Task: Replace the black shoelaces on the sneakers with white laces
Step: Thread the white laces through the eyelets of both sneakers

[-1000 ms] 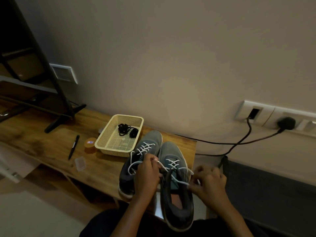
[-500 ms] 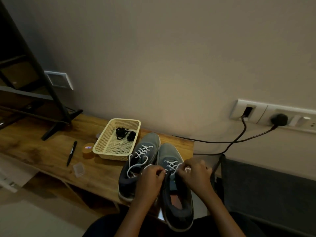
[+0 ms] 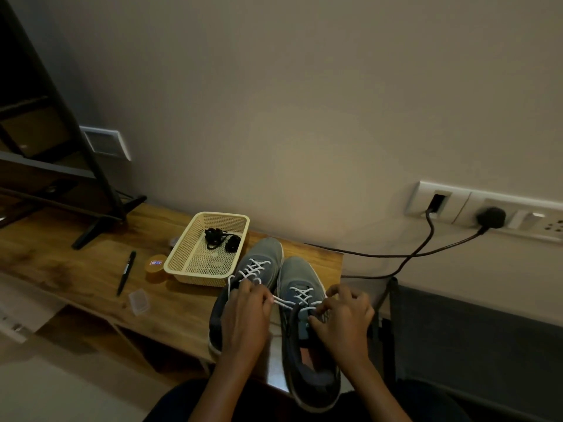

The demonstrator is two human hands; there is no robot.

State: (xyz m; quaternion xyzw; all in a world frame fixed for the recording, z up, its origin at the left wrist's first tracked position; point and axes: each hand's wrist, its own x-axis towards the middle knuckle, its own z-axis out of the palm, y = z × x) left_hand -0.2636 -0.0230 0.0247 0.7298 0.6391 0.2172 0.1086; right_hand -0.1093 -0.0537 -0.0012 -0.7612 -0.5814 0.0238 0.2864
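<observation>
Two grey sneakers stand side by side at the right end of a wooden table (image 3: 76, 269), toes toward the wall. The left sneaker (image 3: 262, 257) and the right sneaker (image 3: 297, 275) both carry white laces (image 3: 301, 295). My left hand (image 3: 246, 315) pinches a white lace end that runs taut to the right sneaker's eyelets. My right hand (image 3: 341, 315) pinches the lace at that shoe's tongue. Two bundles of black laces (image 3: 217, 237) lie in a cream mesh basket (image 3: 182, 263) behind the left sneaker.
A black pen (image 3: 126, 272), a small round orange tin (image 3: 155, 264) and a clear plastic case (image 3: 138, 300) lie left of the basket. A black stand foot (image 3: 91, 233) rests further left. Black cables (image 3: 396, 263) hang from wall sockets (image 3: 457, 204) on the right.
My hands came together over the right sneaker, then spread apart again. The left hand has drawn its lace end out to the left; the right hand has dropped onto the tongue.
</observation>
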